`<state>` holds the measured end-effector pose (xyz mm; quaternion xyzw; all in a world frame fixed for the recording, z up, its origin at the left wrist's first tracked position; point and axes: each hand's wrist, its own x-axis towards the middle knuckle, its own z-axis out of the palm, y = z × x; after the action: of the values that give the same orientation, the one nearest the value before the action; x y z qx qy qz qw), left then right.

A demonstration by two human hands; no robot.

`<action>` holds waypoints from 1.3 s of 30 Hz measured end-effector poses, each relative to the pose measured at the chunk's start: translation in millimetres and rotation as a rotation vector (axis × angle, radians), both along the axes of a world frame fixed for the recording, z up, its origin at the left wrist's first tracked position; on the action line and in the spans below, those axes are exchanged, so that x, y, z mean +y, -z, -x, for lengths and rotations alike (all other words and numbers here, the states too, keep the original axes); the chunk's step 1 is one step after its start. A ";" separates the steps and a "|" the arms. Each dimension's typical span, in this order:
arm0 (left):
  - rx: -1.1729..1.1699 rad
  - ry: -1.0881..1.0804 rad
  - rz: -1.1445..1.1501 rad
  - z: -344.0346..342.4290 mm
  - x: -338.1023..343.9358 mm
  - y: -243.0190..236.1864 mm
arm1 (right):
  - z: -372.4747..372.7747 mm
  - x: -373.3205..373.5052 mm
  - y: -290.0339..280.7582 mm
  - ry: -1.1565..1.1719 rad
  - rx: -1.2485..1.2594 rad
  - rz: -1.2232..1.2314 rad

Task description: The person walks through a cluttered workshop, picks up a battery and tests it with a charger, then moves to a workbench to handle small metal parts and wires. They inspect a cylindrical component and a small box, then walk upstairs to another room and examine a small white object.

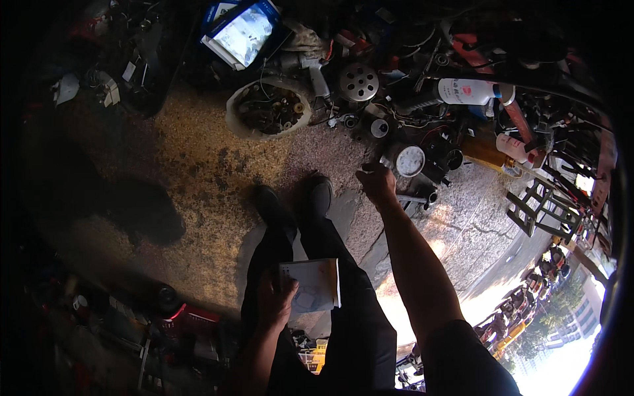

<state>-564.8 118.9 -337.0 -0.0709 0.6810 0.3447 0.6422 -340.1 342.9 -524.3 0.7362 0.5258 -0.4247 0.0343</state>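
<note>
In front of my thighs, my left hand [277, 300] is closed round the edge of a pale flat box [310, 284] with faint printing, its thumb lying on the face. My right arm reaches forward to the right. My right hand [378, 185] is closed, fingers curled away from me, and a small dark thing at the fingertips is too unclear to name. Just beyond that hand stands a round can [410, 162] with a whitish top. Whether the fingers touch it I cannot tell.
A pale tub [239, 117] of small metal parts sits ahead. Beside it lie a perforated metal disc [358, 82] and tangled wires. A white bottle [467, 92] lies at the far right, above a grey-green stool [543, 210]. A blue box [242, 33] stands at the back.
</note>
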 end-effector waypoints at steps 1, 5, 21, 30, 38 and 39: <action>0.018 0.001 0.041 -1.1 3.9 12.9 | 1.2 8.6 27.7 -0.032 -0.059 -0.008; 0.003 -0.053 0.022 3.2 22.7 50.0 | 15.7 34.8 118.0 -0.123 -0.153 -0.183; -0.013 0.044 0.179 44.1 50.0 63.6 | 24.8 62.4 205.1 0.031 0.005 -0.077; 0.073 0.013 -0.097 34.5 34.8 -8.5 | 48.8 3.7 -68.1 0.871 1.684 0.524; 0.376 0.545 -0.527 74.8 106.7 -196.1 | 91.7 11.7 -311.7 0.709 2.075 0.681; 0.453 0.632 -0.547 77.5 116.8 -221.3 | 93.5 12.0 -337.0 0.676 2.107 0.723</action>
<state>-642.3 235.6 -115.7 0.3886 0.6762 0.3057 0.5462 -433.6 354.9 -187.3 0.0686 -0.0811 -0.9390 -0.3270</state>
